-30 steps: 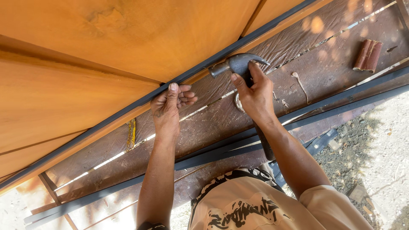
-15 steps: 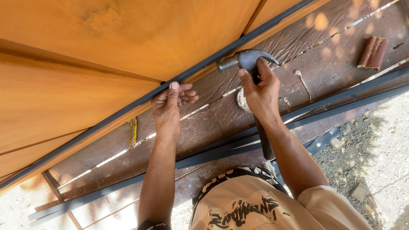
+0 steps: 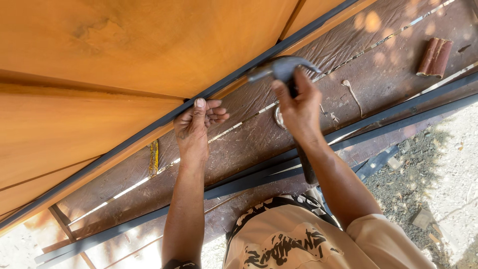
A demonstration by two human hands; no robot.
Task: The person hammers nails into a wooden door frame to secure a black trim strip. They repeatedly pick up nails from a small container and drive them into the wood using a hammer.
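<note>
My right hand [image 3: 298,107] grips a claw hammer [image 3: 283,68] high on its handle, the steel head almost touching the dark metal frame bar [image 3: 149,130] that runs diagonally along the edge of an orange wooden panel [image 3: 99,65]. My left hand [image 3: 195,125] is curled against the same bar a little lower left, thumb pressed up on the bar. Whether its fingers pinch something small is hidden. The hammer's handle end pokes out below my right forearm.
A brown worn surface [image 3: 249,134] lies under my hands, with a round metal disc [image 3: 278,117] and a bent strip [image 3: 351,91] on it. A rolled reddish piece [image 3: 434,57] lies at top right. Dark metal bars [image 3: 398,114] cross below. Gravel ground [image 3: 438,174] at right.
The hammer head has shifted a little up along the bar with my right hand. My left hand has stayed at the same spot on the bar.
</note>
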